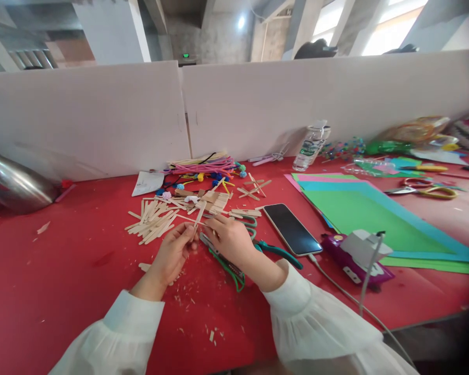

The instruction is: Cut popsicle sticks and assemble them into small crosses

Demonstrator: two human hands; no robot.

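My left hand is closed in a pinch on a thin wooden craft stick that points up and away from me. My right hand is closed too, its fingertips meeting the same stick from the right. Both hands hover just above the red table. Under my right hand lie green-handled pliers and a small cutter. A heap of loose wooden sticks lies just beyond my left hand. Wood chips are scattered near my wrists.
A black phone on a cable lies right of my hands, beside a purple glue gun and stacked coloured paper. Pipe cleaners, a water bottle, scissors and a steel bowl stand farther back before white partitions.
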